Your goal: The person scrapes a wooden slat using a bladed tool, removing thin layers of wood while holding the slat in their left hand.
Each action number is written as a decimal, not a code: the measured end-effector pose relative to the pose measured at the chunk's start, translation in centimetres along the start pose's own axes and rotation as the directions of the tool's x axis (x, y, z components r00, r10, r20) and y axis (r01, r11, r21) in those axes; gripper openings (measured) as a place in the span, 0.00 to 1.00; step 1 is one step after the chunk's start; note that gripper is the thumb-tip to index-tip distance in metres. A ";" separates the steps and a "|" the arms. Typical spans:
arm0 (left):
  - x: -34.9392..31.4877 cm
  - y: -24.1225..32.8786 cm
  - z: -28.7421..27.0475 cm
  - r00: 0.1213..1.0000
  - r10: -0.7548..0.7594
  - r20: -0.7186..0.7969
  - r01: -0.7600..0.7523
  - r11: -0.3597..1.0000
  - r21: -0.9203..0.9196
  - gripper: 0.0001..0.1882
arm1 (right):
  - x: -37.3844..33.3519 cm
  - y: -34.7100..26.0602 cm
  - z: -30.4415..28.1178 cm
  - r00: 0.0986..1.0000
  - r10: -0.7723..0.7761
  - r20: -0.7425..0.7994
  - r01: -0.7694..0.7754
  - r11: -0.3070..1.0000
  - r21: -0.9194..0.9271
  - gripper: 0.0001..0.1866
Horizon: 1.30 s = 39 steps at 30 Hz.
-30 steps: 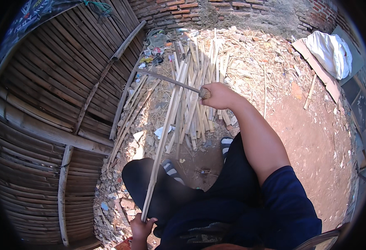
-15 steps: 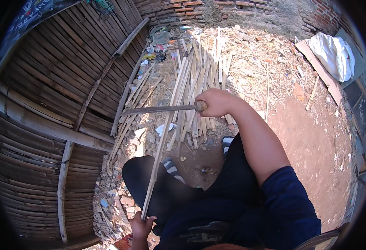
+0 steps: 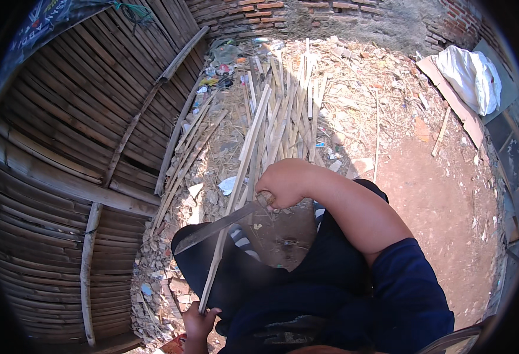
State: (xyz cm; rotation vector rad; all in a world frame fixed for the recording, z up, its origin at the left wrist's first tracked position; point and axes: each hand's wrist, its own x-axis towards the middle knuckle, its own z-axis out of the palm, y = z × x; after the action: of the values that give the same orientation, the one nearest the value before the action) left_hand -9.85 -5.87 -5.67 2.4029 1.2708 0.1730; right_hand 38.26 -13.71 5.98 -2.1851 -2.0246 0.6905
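**Blade slanted across a pale strip, both grips closed**

Clamped near the lower end of a long pale strip [image 3: 232, 199]: the left grip [image 3: 200, 322], low beside the dark trousers [image 3: 249, 290]. Wrapped round a wooden handle [image 3: 265, 199]: the right grip [image 3: 286, 182], higher up and on the strip's right. Pointing from there down and leftward, over the strip's line: a long blade [image 3: 202, 237], tip past the strip's left side, above the bent left knee.

As for the strip's long axis: away from the left grip, upward and slightly right, toward the far edge of the ground [image 3: 425, 200] by the brick wall [image 3: 354, 16]. Steeply crosswise to that axis, with the crossing nearer to the left grip than to the far end. Closer to that crossing: the right grip. Beneath the strip's far part: a heap of strips [image 3: 286, 127], with a slatted wall [image 3: 41, 124] along the ground's left edge and a white sack [image 3: 469, 76] at its far right corner.

Hard to judge from overhead whether touching at the crossing or just apart. Hidden: the strip's lowest end, inside the left grip, and most of the handle. Cut off at the lower edge: the left forearm.
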 end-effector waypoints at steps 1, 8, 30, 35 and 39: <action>-0.2 -0.4 0.3 1.000 0.005 -0.014 -0.005 1.000 0.006 0.28 | -0.2 -0.3 -0.3 1.000 -0.021 -0.007 0.021 1.000 0.011 0.21; 0.1 -0.1 0.2 1.000 0.025 -0.016 -0.024 0.999 0.029 0.29 | -0.7 10.9 -1.5 0.786 0.463 -0.410 -0.292 0.862 0.413 0.26; 0.0 -0.4 0.4 0.999 0.027 -0.034 -0.025 0.998 0.063 0.29 | -2.2 11.2 -1.7 0.791 0.483 -0.374 -0.346 0.859 0.377 0.25; -0.1 -0.5 0.7 1.000 0.004 -0.027 -0.004 1.000 0.026 0.30 | -3.0 7.6 -1.8 0.890 0.311 -0.334 -0.228 0.937 0.265 0.21; 0.0 -0.2 0.5 0.999 0.026 -0.025 -0.024 0.997 0.073 0.30 | -2.0 1.7 -1.3 0.988 0.133 -0.084 -0.127 0.989 0.075 0.24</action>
State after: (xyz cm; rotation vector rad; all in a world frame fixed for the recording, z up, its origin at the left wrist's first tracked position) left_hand -9.85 -5.92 -6.16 2.4868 1.2798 0.1691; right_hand 40.27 -15.53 7.08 -2.2806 -1.8012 0.6539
